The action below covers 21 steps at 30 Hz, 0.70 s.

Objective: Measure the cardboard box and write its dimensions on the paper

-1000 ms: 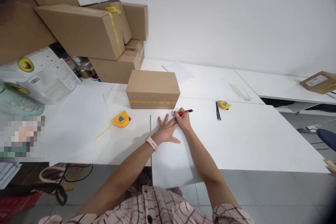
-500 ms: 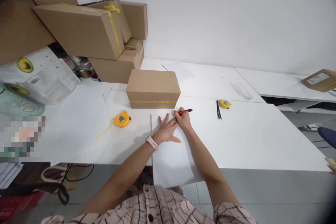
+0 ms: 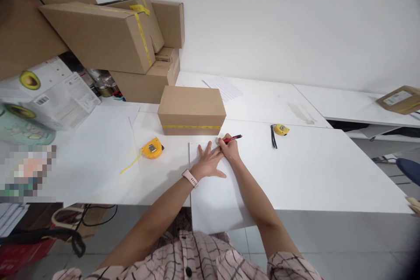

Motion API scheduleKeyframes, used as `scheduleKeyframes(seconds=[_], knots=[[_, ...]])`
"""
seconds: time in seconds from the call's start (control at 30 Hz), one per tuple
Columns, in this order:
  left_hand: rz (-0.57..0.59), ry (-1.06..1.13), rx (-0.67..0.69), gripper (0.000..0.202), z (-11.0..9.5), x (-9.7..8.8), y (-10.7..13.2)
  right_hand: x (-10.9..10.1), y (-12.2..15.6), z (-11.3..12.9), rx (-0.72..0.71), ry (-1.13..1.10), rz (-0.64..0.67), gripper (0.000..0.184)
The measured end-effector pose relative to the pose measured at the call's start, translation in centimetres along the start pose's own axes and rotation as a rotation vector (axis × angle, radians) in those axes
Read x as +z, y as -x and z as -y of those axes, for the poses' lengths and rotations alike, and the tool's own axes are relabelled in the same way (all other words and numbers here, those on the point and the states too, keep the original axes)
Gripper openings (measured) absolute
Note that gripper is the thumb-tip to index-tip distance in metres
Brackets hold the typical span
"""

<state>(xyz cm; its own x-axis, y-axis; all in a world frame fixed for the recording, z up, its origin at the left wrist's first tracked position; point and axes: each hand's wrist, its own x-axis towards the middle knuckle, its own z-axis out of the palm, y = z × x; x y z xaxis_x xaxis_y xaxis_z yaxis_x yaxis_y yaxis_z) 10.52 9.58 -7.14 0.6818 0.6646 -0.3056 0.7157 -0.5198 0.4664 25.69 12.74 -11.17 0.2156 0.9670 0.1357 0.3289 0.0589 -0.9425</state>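
My left hand (image 3: 208,162) lies flat with fingers spread on a white sheet of paper (image 3: 213,197) that hangs over the table's near edge. My right hand (image 3: 229,148) is closed on a red pen (image 3: 232,138), its tip at the sheet's top edge. Just beyond stands a small cardboard box (image 3: 191,109) with a yellow tape band. A yellow tape measure (image 3: 152,148) with some blade pulled out lies left of the sheet. A second yellow tape measure (image 3: 280,130) with a black strap lies to the right.
Stacked cardboard boxes (image 3: 108,39) and white avocado-print cartons (image 3: 49,92) crowd the back left. A lined sheet (image 3: 223,88) lies on the far table (image 3: 262,100). Another flat box (image 3: 398,99) sits far right. Large white paper (image 3: 98,153) covers the left.
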Motion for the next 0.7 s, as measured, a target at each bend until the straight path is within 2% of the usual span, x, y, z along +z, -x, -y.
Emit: scheduleKeyframes(seconds=[0.7], knots=[[0.002, -0.002, -0.002, 0.116, -0.01, 0.02, -0.02, -0.03, 0.17, 0.3, 0.03, -0.035, -0.048, 0.028]])
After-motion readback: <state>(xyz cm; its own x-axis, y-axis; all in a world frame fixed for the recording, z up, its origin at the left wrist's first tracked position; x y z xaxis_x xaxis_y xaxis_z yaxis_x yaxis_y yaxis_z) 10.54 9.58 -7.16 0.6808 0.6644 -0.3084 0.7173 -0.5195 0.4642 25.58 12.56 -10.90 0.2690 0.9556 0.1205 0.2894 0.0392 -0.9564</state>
